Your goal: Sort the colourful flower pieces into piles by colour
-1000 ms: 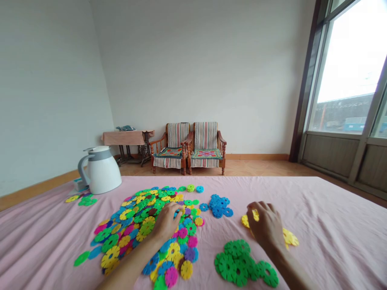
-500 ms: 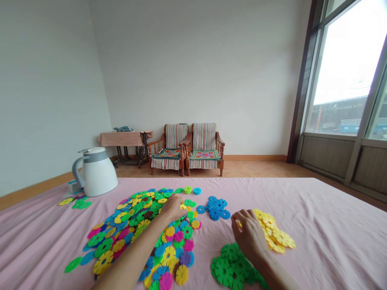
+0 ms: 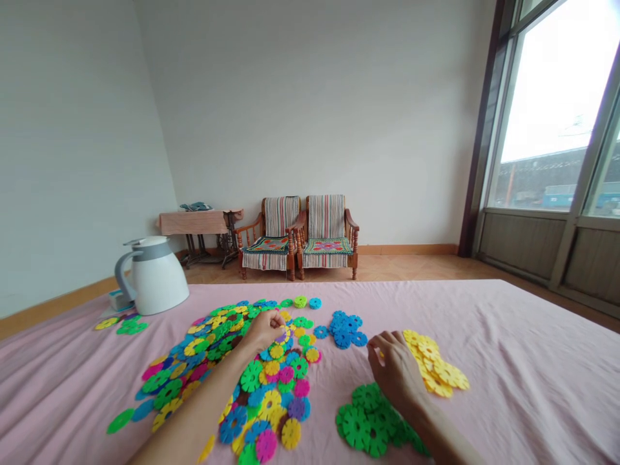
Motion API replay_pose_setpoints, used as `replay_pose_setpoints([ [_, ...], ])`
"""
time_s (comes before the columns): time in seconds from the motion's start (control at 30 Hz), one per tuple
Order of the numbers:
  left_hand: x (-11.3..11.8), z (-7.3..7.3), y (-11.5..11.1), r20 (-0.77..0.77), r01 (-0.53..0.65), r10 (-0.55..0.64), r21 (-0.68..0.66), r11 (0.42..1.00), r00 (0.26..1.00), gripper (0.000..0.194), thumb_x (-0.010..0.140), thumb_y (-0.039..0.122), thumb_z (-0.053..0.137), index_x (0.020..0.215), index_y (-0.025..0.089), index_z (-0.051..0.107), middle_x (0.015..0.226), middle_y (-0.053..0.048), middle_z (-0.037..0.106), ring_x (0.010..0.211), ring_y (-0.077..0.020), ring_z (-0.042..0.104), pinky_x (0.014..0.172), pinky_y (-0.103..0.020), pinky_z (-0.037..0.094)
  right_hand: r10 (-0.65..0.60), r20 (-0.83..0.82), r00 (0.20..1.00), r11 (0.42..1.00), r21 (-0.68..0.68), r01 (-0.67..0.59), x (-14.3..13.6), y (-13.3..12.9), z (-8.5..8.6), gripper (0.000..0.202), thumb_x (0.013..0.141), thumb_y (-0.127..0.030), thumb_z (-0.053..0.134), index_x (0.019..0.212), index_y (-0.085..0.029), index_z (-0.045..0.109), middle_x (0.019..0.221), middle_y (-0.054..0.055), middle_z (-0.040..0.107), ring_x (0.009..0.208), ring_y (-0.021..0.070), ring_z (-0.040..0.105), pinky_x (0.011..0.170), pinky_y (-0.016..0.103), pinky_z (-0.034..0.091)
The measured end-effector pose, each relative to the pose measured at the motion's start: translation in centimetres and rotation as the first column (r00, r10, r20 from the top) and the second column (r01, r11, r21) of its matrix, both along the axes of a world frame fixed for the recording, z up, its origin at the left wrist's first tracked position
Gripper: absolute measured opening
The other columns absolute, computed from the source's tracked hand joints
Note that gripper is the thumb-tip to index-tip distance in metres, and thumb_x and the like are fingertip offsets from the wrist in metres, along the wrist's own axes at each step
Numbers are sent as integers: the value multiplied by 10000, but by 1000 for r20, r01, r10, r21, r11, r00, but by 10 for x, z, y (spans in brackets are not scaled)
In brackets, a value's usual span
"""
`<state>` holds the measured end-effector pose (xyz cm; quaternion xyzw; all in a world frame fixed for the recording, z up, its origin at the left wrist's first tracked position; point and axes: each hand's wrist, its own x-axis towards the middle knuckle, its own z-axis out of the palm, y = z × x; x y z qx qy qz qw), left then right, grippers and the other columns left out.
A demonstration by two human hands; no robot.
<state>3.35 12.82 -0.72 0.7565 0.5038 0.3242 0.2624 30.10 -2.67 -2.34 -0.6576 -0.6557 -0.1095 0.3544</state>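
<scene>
My left hand (image 3: 264, 332) is closed in a pinch over the large mixed pile of notched plastic snowflake discs (image 3: 250, 376). Its fingertips hide whatever they may hold; a purple disc shows just beside them. My right hand (image 3: 396, 363) has its fingers curled, and a bit of a yellow snowflake disc (image 3: 382, 354) shows between thumb and fingers. This hand hovers left of a heap of yellow discs (image 3: 446, 373), partly covering it. Below its wrist lies a heap of green discs (image 3: 364, 421). Between the hands, a little farther off, sits a group of blue discs (image 3: 345, 329).
A white and grey jug (image 3: 159, 278) stands at the table's left, with a few discs (image 3: 132, 325) in front of it. Pink cloth (image 3: 523, 368) covers the table. Beyond are two wooden armchairs (image 3: 327, 219) and a cloth-draped sewing table (image 3: 192, 223).
My left hand has drawn back slightly to the left over the mixed pile, uncovering discs at its right side. My right hand has barely shifted. The view has tilted slightly.
</scene>
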Motion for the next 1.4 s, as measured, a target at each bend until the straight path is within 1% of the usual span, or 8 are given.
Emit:
replay_pose_setpoints([
  [0.27, -12, 14, -16, 102, 22, -22, -2, 1000, 994, 257, 494, 324, 651, 528, 178, 443, 493, 69, 446, 490, -97, 430, 476, -201, 333, -12, -10, 1000, 999, -33, 12, 0, 0, -1, 239, 823, -183, 411, 705, -214, 617, 735, 34, 622, 767, 179, 505, 683, 286, 369],
  [0.47, -19, 18, -15, 117, -61, 57, 34, 998, 991, 344, 530, 445, 637, 511, 187, 410, 478, 76, 387, 476, -89, 375, 467, -200, 276, -130, -40, 991, 990, -63, 128, 18, 3, 0, 248, 831, -253, 399, 771, -200, 634, 804, 63, 645, 829, 210, 518, 727, 331, 363],
  [0.63, -24, 14, -11, 101, -134, 131, 30, 990, 986, 385, 532, 451, 658, 466, 185, 388, 450, 80, 357, 448, -80, 353, 449, -196, 230, -203, 1, 979, 974, -100, 202, 29, 2, -7, 322, 763, -345, 480, 1016, -182, 595, 1006, 99, 632, 979, 290, 493, 814, 446, 316],
  [0.8, -21, 13, -22, 110, -88, 99, -93, 992, 989, 358, 551, 454, 668, 538, 185, 433, 411, 92, 378, 380, -78, 383, 396, -186, 260, -310, 131, 942, 922, -199, 331, 38, 3, -20, 451, 770, -359, 453, 1162, -143, 510, 1132, 127, 577, 1070, 291, 453, 885, 466, 274],
  [0.93, -8, 17, -35, 143, 0, 27, -189, 982, 989, 343, 551, 437, 691, 660, 170, 505, 485, 74, 476, 381, -81, 449, 375, -182, 314, -395, 128, 910, 888, -203, 414, 44, 8, -23, 418, 792, -334, 439, 1163, -152, 501, 1130, 116, 573, 1061, 276, 455, 884, 445, 279],
  [1.17, 31, 20, -57, 214, 191, -134, -273, 943, 968, 311, 596, 383, 693, 739, 141, 558, 565, 42, 546, 456, -94, 531, 412, -184, 392, -435, 23, 900, 895, -95, 435, 45, 11, -19, 333, 804, -323, 440, 1082, -175, 546, 1083, 103, 594, 1036, 259, 467, 855, 401, 296],
  [1.3, 61, 16, -66, 235, 271, -208, -279, 921, 950, 271, 646, 358, 660, 754, 128, 567, 594, 30, 566, 454, -83, 532, 411, -177, 402, -463, -16, 886, 885, -66, 461, 47, 12, -16, 319, 828, -328, 404, 1073, -180, 545, 1062, 93, 603, 993, 246, 489, 819, 377, 312],
  [1.4, 94, 11, -69, 213, 297, -245, -267, 917, 946, 266, 664, 355, 657, 737, 110, 584, 538, 22, 564, 417, -83, 527, 390, -170, 392, -503, -71, 862, 864, -27, 502, 50, 13, -13, 347, 858, -353, 347, 1102, -179, 521, 1083, 92, 594, 986, 247, 489, 795, 369, 320],
])
